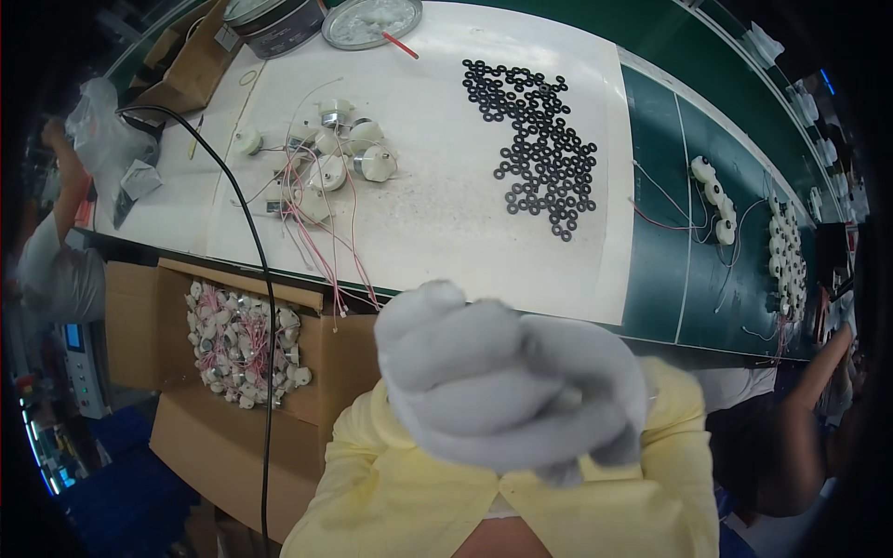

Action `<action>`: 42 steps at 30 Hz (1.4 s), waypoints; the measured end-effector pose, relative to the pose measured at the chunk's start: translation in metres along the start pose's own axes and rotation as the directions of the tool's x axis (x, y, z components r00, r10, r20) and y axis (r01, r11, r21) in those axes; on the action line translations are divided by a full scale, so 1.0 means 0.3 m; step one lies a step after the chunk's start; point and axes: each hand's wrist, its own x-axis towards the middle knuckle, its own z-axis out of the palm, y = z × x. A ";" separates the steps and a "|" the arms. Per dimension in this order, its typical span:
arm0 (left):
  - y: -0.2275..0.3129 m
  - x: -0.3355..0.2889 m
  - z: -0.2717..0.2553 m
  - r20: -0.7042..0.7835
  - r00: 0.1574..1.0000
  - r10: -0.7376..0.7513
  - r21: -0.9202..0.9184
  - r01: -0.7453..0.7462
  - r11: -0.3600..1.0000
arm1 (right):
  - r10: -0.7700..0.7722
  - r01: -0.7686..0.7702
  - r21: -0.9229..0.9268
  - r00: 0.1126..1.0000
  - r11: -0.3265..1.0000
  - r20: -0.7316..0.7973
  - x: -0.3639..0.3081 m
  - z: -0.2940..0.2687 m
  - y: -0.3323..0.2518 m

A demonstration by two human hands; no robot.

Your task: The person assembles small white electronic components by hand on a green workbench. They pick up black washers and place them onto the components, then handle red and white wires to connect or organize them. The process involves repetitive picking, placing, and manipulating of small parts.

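My left hand (pixel 451 367) and my right hand (pixel 595 386), both in pale grey gloves, are raised close together in front of my yellow top. They overlap and touch, with the fingers curled in. Whatever they hold, if anything, is hidden by the gloves. Beyond them on the white table sheet (pixel 437 232) lies a loose cluster of small white motors (pixel 327 172) with metal bodies and pink and white wires. Many small black rings (pixel 549 149) are spread flat to the right of the motors.
An open cardboard box (pixel 349 372) full of wired motors stands at left below the table. A black cable (pixel 249 214) arcs past it. A lid with pale paste (pixel 358 28) and a red stick lies at the back. White parts (pixel 786 260) stand on the green surface; other people work at both sides.
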 end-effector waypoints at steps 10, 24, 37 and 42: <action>-0.321 0.079 -0.140 0.617 0.755 -0.223 0.539 -0.199 0.818 | 0.429 -0.034 0.593 0.723 0.805 -0.541 -0.185 0.012 0.022; -0.409 0.152 -0.225 0.608 0.761 -0.226 0.530 -0.177 0.829 | -0.286 0.159 0.443 0.929 0.882 0.236 -0.245 -0.275 -0.059; -0.817 0.216 -0.315 0.325 0.679 -0.658 0.785 0.195 0.589 | -0.016 0.214 0.870 0.973 0.443 -0.232 -0.346 -0.199 0.052; -0.825 0.195 -0.272 0.511 0.567 -0.646 0.766 0.042 0.642 | 0.512 0.154 0.895 0.774 0.418 -0.373 -0.422 -0.104 -0.011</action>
